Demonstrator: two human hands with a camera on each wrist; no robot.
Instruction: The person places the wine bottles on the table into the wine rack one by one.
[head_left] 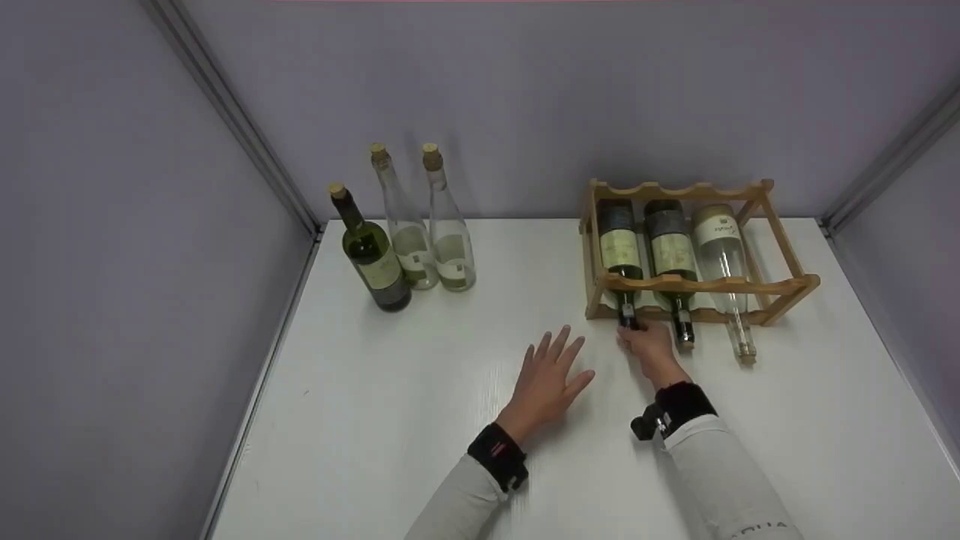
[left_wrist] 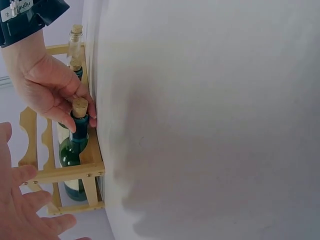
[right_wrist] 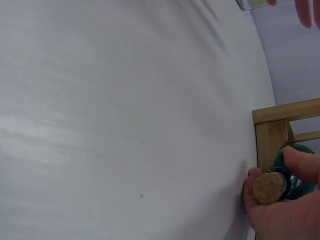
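Observation:
My right hand grips the neck of a dark green wine bottle, which lies in the leftmost place of a wooden wine rack, neck toward me. Its cork pokes out between thumb and fingers in the right wrist view. Beside it in the rack lie a second green wine bottle and a clear glass bottle. To the left of the rack's front, my left hand is held with fingers spread over the white table, holding nothing; its fingers also show at the left wrist view's edge.
At the table's back left stand a corked green wine bottle and two corked clear bottles close together. Grey panel walls enclose the white table at the back and sides.

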